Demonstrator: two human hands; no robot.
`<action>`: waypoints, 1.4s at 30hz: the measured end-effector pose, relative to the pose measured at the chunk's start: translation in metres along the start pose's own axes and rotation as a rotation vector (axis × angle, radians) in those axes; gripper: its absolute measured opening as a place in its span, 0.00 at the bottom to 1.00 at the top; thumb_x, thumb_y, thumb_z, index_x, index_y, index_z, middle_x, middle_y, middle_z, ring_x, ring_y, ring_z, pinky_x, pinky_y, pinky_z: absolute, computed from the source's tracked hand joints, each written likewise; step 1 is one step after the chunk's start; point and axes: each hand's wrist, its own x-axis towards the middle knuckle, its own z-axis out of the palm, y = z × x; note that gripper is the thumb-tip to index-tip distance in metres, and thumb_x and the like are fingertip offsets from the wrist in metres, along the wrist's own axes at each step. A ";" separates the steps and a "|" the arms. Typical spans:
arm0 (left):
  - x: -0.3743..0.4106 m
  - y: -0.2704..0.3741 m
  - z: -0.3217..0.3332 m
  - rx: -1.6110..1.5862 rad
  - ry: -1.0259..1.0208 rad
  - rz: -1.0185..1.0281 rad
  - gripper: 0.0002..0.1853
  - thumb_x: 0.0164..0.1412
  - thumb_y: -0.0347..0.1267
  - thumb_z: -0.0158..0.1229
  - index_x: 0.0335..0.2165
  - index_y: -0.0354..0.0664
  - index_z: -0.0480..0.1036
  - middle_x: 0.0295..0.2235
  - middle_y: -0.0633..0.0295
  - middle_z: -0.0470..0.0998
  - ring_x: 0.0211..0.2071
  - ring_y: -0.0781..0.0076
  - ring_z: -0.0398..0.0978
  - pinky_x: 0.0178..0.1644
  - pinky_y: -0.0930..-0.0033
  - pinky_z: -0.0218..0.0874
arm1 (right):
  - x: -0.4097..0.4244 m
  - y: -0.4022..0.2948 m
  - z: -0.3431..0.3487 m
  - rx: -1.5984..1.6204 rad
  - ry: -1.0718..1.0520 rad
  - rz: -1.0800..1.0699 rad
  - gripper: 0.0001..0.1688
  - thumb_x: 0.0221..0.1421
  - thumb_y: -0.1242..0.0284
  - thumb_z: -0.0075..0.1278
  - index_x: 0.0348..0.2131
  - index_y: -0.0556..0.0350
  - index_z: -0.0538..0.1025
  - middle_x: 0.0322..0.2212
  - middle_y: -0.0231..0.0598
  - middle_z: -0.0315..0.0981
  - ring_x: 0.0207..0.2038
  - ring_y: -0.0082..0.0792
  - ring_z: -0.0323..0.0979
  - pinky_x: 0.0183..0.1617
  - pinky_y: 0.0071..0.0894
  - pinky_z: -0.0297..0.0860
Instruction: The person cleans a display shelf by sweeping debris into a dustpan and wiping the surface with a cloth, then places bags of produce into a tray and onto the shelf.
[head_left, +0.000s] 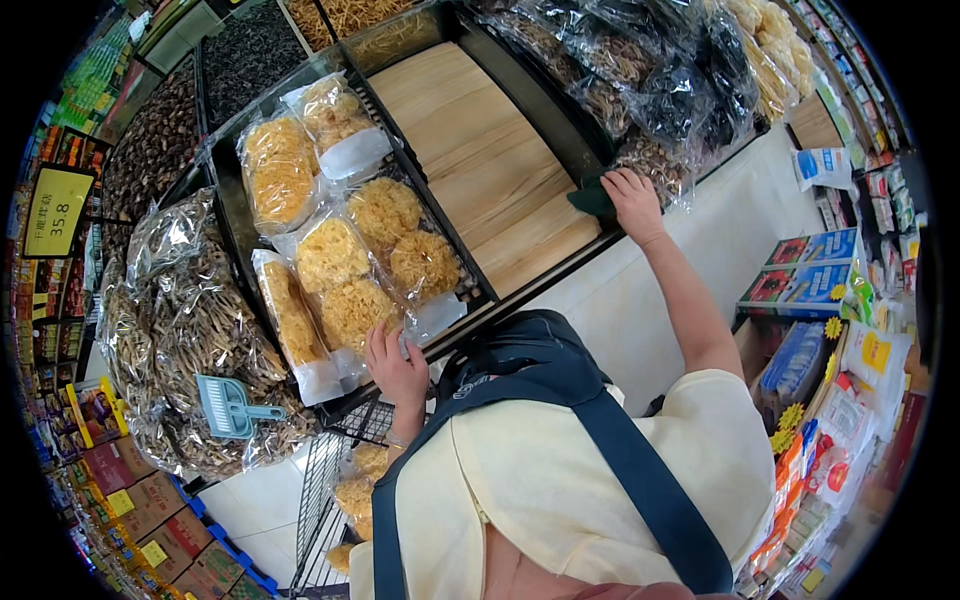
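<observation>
My right hand (634, 204) grips a dark green cloth (592, 200) at the near right corner of a display bin compartment. Under the cloth lies the compartment's bare wood-grain board (472, 157). My left hand (397, 369) rests at the front edge of the neighbouring compartment, fingers a little apart, touching a clear bag of dried snow fungus (352, 315). More bagged snow fungus (281, 176) fills that compartment. A black divider (420, 172) separates the two compartments.
At left, a light blue small brush and dustpan (229, 409) lie on bagged dried mushrooms (202, 322). A wire shopping cart (322, 495) below holds snow fungus packs (356, 499). Plastic-wrapped dried goods (630, 60) are heaped at upper right. Boxed goods (802, 270) stand at right.
</observation>
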 end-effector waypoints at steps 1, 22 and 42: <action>0.000 -0.001 0.001 -0.003 0.002 0.006 0.12 0.47 0.27 0.52 0.35 0.39 0.69 0.44 0.53 0.67 0.48 0.52 0.61 0.52 0.56 0.51 | -0.014 0.006 0.000 0.015 -0.030 0.001 0.21 0.39 0.76 0.44 0.39 0.57 0.72 0.39 0.34 0.67 0.45 0.34 0.62 0.44 0.33 0.59; 0.001 -0.002 0.002 0.021 -0.001 0.002 0.13 0.46 0.29 0.53 0.35 0.42 0.70 0.43 0.55 0.68 0.48 0.55 0.62 0.51 0.58 0.53 | -0.046 -0.151 -0.024 1.073 -0.256 0.478 0.22 0.39 0.81 0.41 0.39 0.59 0.73 0.23 0.42 0.61 0.26 0.36 0.65 0.29 0.26 0.62; -0.025 0.030 -0.069 -0.514 0.060 -0.023 0.30 0.48 0.41 0.57 0.48 0.40 0.61 0.48 0.48 0.61 0.50 0.50 0.59 0.53 0.59 0.52 | 0.090 -0.265 -0.085 1.453 -0.832 -0.656 0.21 0.43 0.79 0.44 0.42 0.59 0.70 0.34 0.44 0.68 0.38 0.41 0.68 0.42 0.32 0.64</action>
